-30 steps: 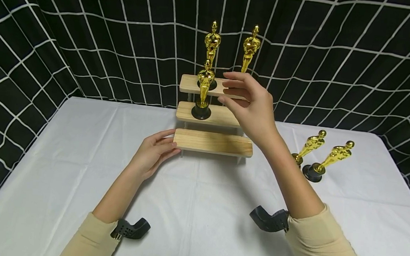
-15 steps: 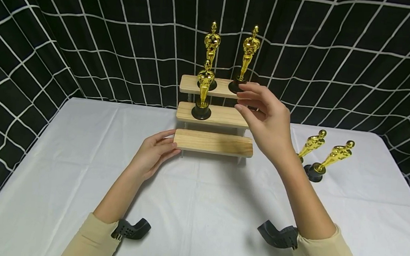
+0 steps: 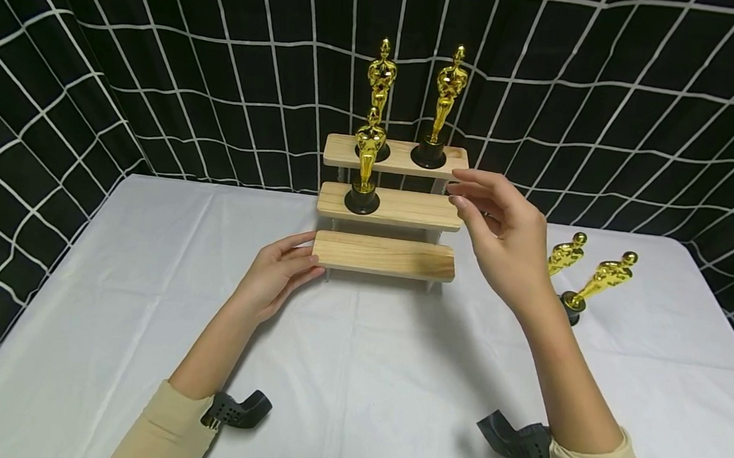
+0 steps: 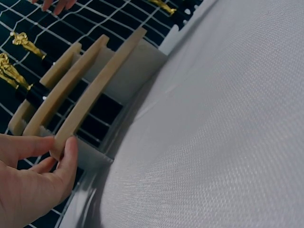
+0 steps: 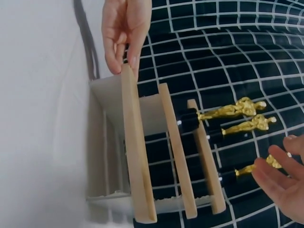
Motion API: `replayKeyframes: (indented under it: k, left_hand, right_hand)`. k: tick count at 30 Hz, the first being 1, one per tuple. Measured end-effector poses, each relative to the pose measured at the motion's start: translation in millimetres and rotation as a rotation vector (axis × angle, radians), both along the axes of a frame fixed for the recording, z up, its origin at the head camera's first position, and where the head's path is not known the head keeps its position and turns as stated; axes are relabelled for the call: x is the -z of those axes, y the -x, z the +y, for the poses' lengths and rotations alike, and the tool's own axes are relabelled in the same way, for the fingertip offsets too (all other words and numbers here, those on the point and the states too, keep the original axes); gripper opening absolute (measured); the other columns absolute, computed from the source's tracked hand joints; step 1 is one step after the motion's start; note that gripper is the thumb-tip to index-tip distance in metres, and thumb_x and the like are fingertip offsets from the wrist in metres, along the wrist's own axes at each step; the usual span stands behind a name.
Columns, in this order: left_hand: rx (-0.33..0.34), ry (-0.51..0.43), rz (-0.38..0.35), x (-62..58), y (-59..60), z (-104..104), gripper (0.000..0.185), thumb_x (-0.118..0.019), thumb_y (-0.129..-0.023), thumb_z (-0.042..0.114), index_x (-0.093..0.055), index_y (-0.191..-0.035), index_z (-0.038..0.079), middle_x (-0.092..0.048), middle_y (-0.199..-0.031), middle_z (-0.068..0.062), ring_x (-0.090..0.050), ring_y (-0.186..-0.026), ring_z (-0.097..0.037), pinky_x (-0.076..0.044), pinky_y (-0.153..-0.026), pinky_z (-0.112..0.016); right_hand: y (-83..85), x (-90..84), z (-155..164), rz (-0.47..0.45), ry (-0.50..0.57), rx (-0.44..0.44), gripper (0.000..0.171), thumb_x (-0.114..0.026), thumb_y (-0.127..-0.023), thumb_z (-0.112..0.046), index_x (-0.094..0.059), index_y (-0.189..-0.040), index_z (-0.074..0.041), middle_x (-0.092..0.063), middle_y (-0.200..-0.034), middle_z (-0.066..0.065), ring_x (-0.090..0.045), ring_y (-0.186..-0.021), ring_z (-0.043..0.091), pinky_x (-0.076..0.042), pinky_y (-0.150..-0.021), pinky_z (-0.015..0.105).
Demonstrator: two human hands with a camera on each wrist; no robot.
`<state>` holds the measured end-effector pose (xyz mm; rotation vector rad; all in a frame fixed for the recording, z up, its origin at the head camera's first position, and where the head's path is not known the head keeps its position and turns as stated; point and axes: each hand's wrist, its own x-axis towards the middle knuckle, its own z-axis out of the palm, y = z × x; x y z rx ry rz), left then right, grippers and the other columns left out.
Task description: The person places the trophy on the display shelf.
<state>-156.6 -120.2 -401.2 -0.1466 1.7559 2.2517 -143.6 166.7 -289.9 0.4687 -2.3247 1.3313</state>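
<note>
A three-tier wooden display stand (image 3: 384, 256) stands near the back of the table. My left hand (image 3: 276, 273) pinches the left end of its lowest board (image 4: 95, 92) between thumb and fingers. Two gold statuette trophies on black bases stand on the top board, one at the left (image 3: 381, 79) and one at the right (image 3: 441, 105). A third trophy (image 3: 367, 158) is at the left of the middle board. Beside the right ends of the upper boards, my right hand (image 3: 508, 240) hovers with loosely bent fingers and nothing in them.
Two more gold trophies stand on the table at the right, one (image 3: 602, 280) in fuller view and the other (image 3: 566, 253) partly hidden behind my right hand and forearm. A white cloth (image 3: 201, 360) covers the table. Behind it hangs a black curtain (image 3: 224, 67) with white grid lines.
My right hand has drawn away from the top-right trophy, moving right and down, so that trophy's base now shows. The left hand and the stand have stayed put.
</note>
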Motion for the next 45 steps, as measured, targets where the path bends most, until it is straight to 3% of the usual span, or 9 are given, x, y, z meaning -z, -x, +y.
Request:
replayKeyframes:
  k: [9,23,30,33,41,45]
  left_hand:
    - [-0.004,0.009,-0.006,0.1,0.2,2.1,0.055,-0.052,-0.105,-0.01,-0.042,-0.159,-0.002,-0.051,-0.15,-0.029,-0.069,-0.11,-0.017,-0.062,-0.101,-0.025]
    - [-0.004,-0.002,-0.004,0.1,0.6,2.6,0.055,-0.052,-0.105,-0.01,-0.041,-0.159,-0.002,-0.05,-0.15,-0.028,-0.068,-0.111,-0.018,-0.062,-0.1,-0.024]
    - [-0.008,-0.012,-0.004,0.3,0.1,2.1,0.055,-0.052,-0.105,-0.011,-0.041,-0.158,-0.002,-0.05,-0.15,-0.029,-0.068,-0.107,-0.015,-0.062,-0.1,-0.024]
    - [-0.01,-0.011,-0.003,0.3,0.2,2.1,0.055,-0.052,-0.105,-0.011,-0.042,-0.158,-0.003,-0.051,-0.149,-0.029,-0.068,-0.107,-0.015,-0.062,-0.099,-0.024]
    - [-0.01,0.002,0.002,-0.6,0.2,2.2,0.055,-0.052,-0.105,-0.01,-0.042,-0.158,-0.003,-0.051,-0.148,-0.029,-0.068,-0.108,-0.016,-0.062,-0.099,-0.024]
    - [-0.01,0.003,0.005,-0.8,0.0,1.5,0.055,-0.052,-0.105,-0.01,-0.042,-0.158,-0.003,-0.051,-0.149,-0.029,-0.068,-0.11,-0.018,-0.062,-0.1,-0.024]
  right_hand:
    - [-6.2,9.6,17.5,0.016,0.006,0.013,0.026,-0.053,-0.109,0.001,-0.067,-0.13,0.005,-0.075,-0.118,0.019,-0.067,-0.104,-0.003,-0.059,-0.091,0.01]
    - [-21.5,21.2,46.0,0.046,-0.027,0.138,0.03,-0.063,-0.103,0.004,-0.068,-0.132,0.002,-0.075,-0.119,0.018,-0.063,-0.104,-0.013,-0.051,-0.09,0.0]
    - [-28.1,23.5,56.8,0.042,0.003,0.186,0.035,-0.066,-0.1,0.007,-0.068,-0.134,0.001,-0.067,-0.118,-0.021,-0.065,-0.108,-0.007,-0.053,-0.092,0.002]
    - [-31.2,24.8,61.8,0.043,0.01,0.209,0.036,-0.067,-0.099,0.008,-0.068,-0.134,0.001,-0.065,-0.118,-0.027,-0.064,-0.109,-0.007,-0.053,-0.094,0.003]
    - [-38.2,27.8,74.9,0.039,-0.015,0.297,0.038,-0.069,-0.096,0.01,-0.069,-0.134,0.001,-0.065,-0.121,-0.026,-0.062,-0.11,-0.009,-0.054,-0.098,0.006]
    - [-39.6,28.0,81.4,0.042,-0.045,0.34,0.04,-0.071,-0.095,0.011,-0.069,-0.134,0.0,-0.069,-0.125,-0.013,-0.061,-0.112,-0.01,-0.053,-0.097,0.005]
